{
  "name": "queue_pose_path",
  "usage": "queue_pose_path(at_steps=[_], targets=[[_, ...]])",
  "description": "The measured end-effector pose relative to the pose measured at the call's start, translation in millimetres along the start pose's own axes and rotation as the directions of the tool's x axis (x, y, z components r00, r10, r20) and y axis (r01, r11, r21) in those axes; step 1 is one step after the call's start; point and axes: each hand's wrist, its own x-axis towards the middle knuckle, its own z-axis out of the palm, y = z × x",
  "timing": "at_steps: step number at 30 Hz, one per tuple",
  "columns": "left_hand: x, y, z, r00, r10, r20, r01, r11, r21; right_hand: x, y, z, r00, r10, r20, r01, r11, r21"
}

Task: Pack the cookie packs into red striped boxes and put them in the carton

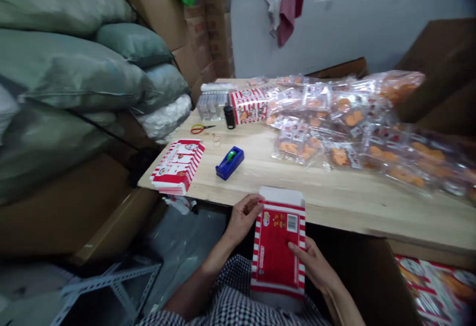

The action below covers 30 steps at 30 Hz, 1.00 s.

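A red and white striped cardboard box (277, 251) is held between my two hands at the table's front edge, its white end flap sticking up at the far end. My left hand (243, 219) pinches its upper left edge, thumb and fingers closed. Around the right edge wraps my right hand (312, 261), its thumb on the printed face and its other fingers hidden behind. Beyond the box stands a blue tape dispenser (229, 162) with a green roll. To its left lies a stack of flat striped cartons (177, 166).
Bagged orange pieces (340, 155) cover the table's right and back. Scissors (202, 129), a black cylinder (229, 117), an upright striped box (249, 105) and clear packs (213, 103) are farther back. Large sacks (74, 73) pile at left; an open carton (435, 286) sits at lower right.
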Motion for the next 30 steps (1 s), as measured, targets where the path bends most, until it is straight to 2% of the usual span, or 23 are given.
queue_pose_path(at_steps=[2, 4, 8, 10, 13, 18, 21, 23, 30], targets=[[2.7, -5.2, -4.9, 1.000, 0.013, 0.002, -0.014, 0.996, 0.087, -0.4, 5.1, 0.2, 0.997, 0.036, -0.070, -0.037, 0.999, -0.012], [6.6, -11.4, -10.0, 0.999, 0.032, 0.004, -0.033, 0.983, 0.179, 1.4, 5.2, 0.0, 0.988, 0.000, -0.156, -0.005, 0.999, -0.033], [15.7, -19.0, -14.9, 0.998, 0.070, -0.008, -0.065, 0.965, 0.255, 12.1, -13.0, 0.3, 0.930, -0.275, -0.244, 0.248, 0.959, -0.133], [21.5, -17.4, -15.9, 0.997, 0.080, -0.008, -0.075, 0.958, 0.276, 20.4, -24.8, 1.6, 0.901, -0.361, -0.241, 0.319, 0.927, -0.197], [31.1, -11.0, -19.3, 0.997, 0.080, 0.011, -0.080, 0.956, 0.281, 34.0, -36.4, 3.9, 0.899, -0.394, -0.193, 0.351, 0.910, -0.222], [39.6, -8.4, -26.7, 0.997, 0.054, 0.060, -0.068, 0.963, 0.260, 47.0, -39.0, 1.3, 0.878, -0.476, -0.051, 0.444, 0.849, -0.287], [34.1, -12.2, -28.6, 0.993, 0.007, 0.115, -0.037, 0.966, 0.257, 45.4, -32.7, -2.0, 0.887, -0.461, -0.026, 0.423, 0.833, -0.356], [27.4, -14.2, -29.4, 0.990, -0.019, 0.137, -0.015, 0.969, 0.248, 43.4, -25.9, -2.6, 0.901, -0.433, -0.036, 0.397, 0.853, -0.340], [-1.6, -31.0, -30.8, 0.989, -0.068, 0.132, 0.025, 0.953, 0.302, 44.7, 3.2, -5.7, 0.951, -0.287, -0.114, 0.280, 0.957, -0.070]])
